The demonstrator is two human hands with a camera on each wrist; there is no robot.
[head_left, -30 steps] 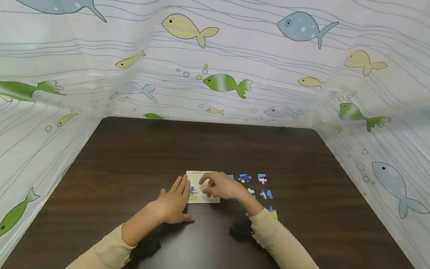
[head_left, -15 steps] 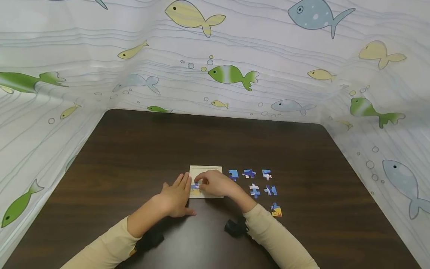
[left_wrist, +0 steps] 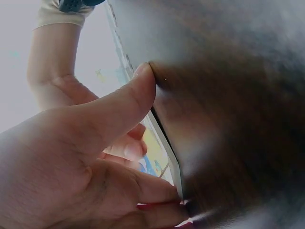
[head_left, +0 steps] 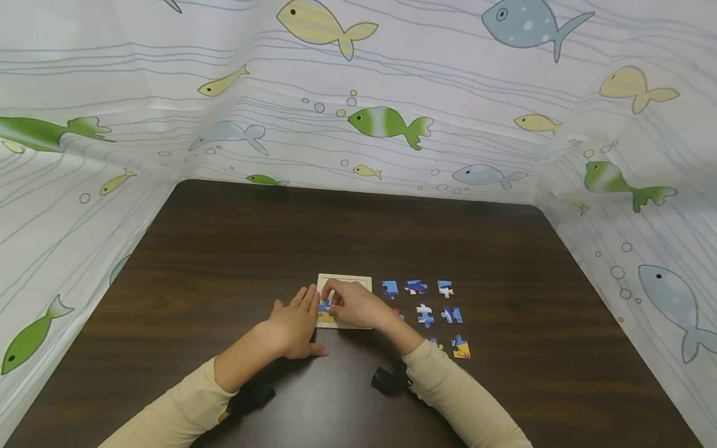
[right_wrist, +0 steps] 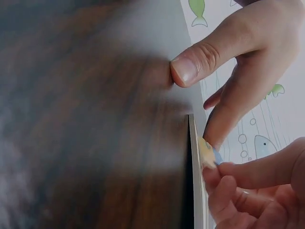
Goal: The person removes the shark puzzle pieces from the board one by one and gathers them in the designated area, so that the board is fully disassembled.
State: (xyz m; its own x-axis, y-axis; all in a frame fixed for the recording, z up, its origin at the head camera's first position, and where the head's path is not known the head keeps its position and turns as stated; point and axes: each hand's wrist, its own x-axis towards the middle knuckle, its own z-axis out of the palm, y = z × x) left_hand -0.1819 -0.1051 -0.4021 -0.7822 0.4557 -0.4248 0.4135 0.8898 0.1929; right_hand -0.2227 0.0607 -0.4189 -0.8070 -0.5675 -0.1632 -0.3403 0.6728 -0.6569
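A pale puzzle tray (head_left: pixel 366 283) lies on the dark table in the head view. In its lower left corner is a blue-and-yellow puzzle piece (head_left: pixel 325 318). My left hand (head_left: pixel 292 325) rests along the tray's left edge with fingers straight and thumb spread onto the table. Over the tray, my right hand (head_left: pixel 358 305) has its thumb and index finger curled at the puzzle piece and appears to pinch it. The right wrist view shows the right thumb (right_wrist: pixel 257 172) touching the puzzle piece (right_wrist: pixel 207 152) by the tray edge (right_wrist: pixel 197 191). The right hand covers much of the tray.
Several loose puzzle pieces (head_left: pixel 424 315) lie in rough rows right of the tray, some partly hidden by the right forearm. Black wrist devices (head_left: pixel 390 381) sit under both forearms. A white fish-print sheet (head_left: pixel 313 143) surrounds the table (head_left: pixel 252 236).
My right hand has moved slightly left and its fingers have come down onto the corner puzzle piece. The left hand stays on the tray edge. The head view has shifted a little.
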